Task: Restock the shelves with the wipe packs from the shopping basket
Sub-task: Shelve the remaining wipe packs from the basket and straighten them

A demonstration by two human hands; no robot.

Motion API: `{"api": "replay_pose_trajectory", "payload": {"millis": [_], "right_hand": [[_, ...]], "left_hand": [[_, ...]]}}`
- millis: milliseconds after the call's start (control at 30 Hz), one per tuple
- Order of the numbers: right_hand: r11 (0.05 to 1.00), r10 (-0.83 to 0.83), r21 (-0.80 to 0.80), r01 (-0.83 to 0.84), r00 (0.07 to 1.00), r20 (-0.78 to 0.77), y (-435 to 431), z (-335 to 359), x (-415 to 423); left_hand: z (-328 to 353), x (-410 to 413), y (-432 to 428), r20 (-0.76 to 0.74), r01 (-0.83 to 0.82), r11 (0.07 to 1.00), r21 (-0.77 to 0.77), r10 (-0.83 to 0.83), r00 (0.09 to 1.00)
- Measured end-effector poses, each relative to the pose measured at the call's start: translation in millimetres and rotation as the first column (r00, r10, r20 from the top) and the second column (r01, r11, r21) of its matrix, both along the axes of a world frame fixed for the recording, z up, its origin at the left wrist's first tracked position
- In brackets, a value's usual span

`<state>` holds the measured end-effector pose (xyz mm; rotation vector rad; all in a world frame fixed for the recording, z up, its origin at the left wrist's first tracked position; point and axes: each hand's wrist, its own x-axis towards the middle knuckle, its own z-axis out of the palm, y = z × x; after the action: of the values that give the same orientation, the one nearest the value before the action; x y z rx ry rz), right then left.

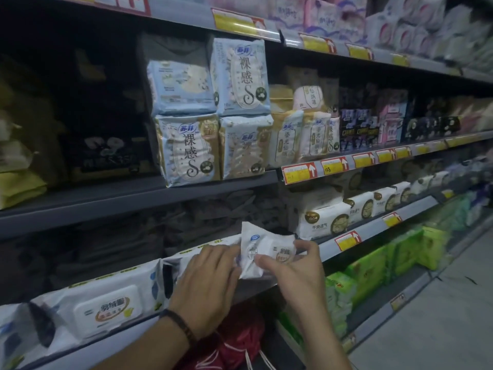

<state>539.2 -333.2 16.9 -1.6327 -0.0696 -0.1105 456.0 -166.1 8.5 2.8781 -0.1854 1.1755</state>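
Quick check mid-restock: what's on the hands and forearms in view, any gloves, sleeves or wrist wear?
No gloves: the left hand and right hand are bare. No sleeves show on the visible forearms. A dark, narrow wristband, seemingly braided or beaded, circles the left wrist; the right wrist carries nothing.

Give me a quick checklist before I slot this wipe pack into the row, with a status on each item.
1. Grip on the wipe pack: ok; the right hand pinches it and the left hand touches its left edge.
2. Pack at the shelf front edge: ok.
3. Label facing out: ok.
4. Free slot behind the pack: cannot tell; dark and hidden.
5. Neighbouring large wipe packs settled: ok.
6. Basket stock: cannot tell; only something red shows below.
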Motion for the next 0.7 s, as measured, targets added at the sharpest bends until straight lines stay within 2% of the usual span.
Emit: {"api": "replay_pose_trajectory", "payload": {"millis": [67, 133, 167, 267, 467, 700], "right_hand": [[0.976, -0.114, -0.168, 0.139, 0.982, 0.149, 0.3, 1.1, 6.8], [0.954, -0.142, -0.225, 0.197, 0.961, 0.239, 3.8, -1.3, 17.7], [0.947, -0.148, -0.241, 0.214, 0.953, 0.263, 6.2, -2.8, 25.8], [0.912, -0.148, -0.326, 0.248, 0.942, 0.302, 17.3, -3.9, 60.8], [0.820, -0.001, -0.554, 0.145, 0.968, 0.251, 54.6, -11.7, 111.3], [0.757, 0.019, -0.646, 0.102, 0.984, 0.178, 79.7, -16.0, 142.0]], "left_hand": [[-9.6, 10.9, 19.6, -0.138, -0.009, 0.957, 0.291, 0.051, 0.989], [-21.5, 18.6, 35.4, -0.238, -0.002, 0.879, 0.476, 0.131, 0.962], [-24.4, 20.6, 41.6, -0.265, -0.006, 0.867, 0.498, 0.159, 0.951], [-24.5, 21.3, 50.1, -0.301, -0.017, 0.900, 0.435, 0.163, 0.940], [-26.3, 22.8, 51.1, -0.320, 0.006, 0.900, 0.435, 0.148, 0.936], [-27.7, 26.9, 54.2, -0.341, 0.022, 0.885, 0.465, 0.156, 0.927]]}}
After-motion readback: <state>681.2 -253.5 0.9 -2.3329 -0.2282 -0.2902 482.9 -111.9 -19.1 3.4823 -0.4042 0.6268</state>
